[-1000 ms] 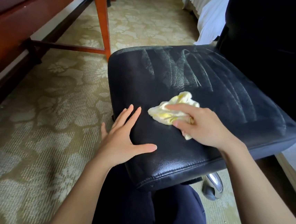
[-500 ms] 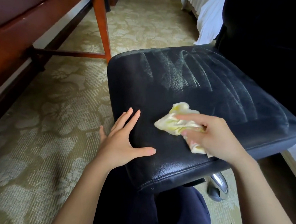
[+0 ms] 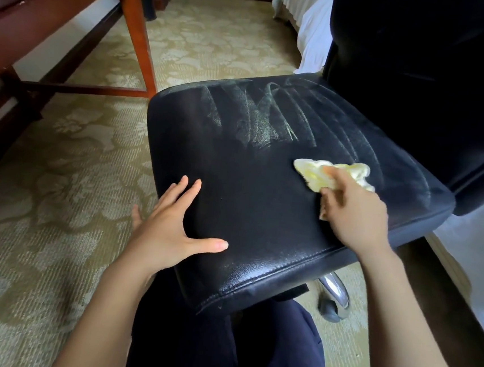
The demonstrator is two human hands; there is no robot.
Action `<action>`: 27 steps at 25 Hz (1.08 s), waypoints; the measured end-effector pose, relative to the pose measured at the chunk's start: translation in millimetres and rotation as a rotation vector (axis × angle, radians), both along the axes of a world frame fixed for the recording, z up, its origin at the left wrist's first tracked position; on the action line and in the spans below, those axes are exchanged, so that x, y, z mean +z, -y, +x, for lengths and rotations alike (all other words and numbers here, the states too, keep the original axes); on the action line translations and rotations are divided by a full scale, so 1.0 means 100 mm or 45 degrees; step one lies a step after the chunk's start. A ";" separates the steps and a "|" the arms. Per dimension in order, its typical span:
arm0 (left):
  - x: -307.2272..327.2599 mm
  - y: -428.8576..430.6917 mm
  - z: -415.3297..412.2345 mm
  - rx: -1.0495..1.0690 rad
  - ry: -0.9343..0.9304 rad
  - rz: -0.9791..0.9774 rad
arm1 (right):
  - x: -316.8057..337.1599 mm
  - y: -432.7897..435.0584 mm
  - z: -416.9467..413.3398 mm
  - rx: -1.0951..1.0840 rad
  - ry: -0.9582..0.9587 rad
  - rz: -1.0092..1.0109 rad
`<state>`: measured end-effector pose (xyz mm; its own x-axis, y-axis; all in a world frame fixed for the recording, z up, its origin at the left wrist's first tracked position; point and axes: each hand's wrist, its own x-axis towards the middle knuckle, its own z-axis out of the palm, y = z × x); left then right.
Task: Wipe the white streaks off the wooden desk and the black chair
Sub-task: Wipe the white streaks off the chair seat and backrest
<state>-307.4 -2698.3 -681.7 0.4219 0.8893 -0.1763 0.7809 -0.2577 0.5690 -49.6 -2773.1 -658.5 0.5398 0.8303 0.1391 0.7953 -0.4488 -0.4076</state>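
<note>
The black leather chair seat (image 3: pixel 252 190) fills the middle of the view. White streaks (image 3: pixel 259 117) cover its far half, and fainter ones run toward the right edge. My right hand (image 3: pixel 353 214) grips a crumpled pale yellow cloth (image 3: pixel 324 173) and presses it on the right part of the seat, just in front of the streaks. My left hand (image 3: pixel 171 229) lies flat with spread fingers on the seat's near left corner. The near half of the seat looks dark and free of streaks.
The wooden desk (image 3: pixel 29 15) stands at the left, one red-brown leg (image 3: pixel 137 31) close to the seat's far left corner. The chair's backrest (image 3: pixel 423 67) rises at the right. A bed with white linen (image 3: pixel 307 18) is behind. Patterned carpet (image 3: pixel 41 193) covers the floor. A chrome chair base with caster (image 3: pixel 333 298) shows under the seat.
My right hand has slid the cloth to the right across the seat. My left hand has kept its place on the near left corner.
</note>
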 end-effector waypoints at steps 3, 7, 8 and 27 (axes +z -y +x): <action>0.00 0.00 0.01 0.000 0.024 -0.012 | 0.06 -0.03 -0.32 0.261 -0.043 -0.061; -0.05 0.01 0.01 -0.008 0.083 0.011 | 0.09 -0.18 -0.91 0.732 -0.258 -0.132; -0.07 0.00 0.01 0.001 0.095 0.023 | 0.08 -0.21 -1.02 0.811 -0.259 -0.147; 0.27 -0.03 0.09 -0.067 -0.394 -0.032 | -0.16 0.19 0.73 -0.255 -0.137 0.262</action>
<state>-298.5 -2694.9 -655.0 0.3903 0.8613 -0.3253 0.9039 -0.2912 0.3134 23.7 -2792.1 -675.0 0.7107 0.6661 0.2264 0.6467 -0.4919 -0.5829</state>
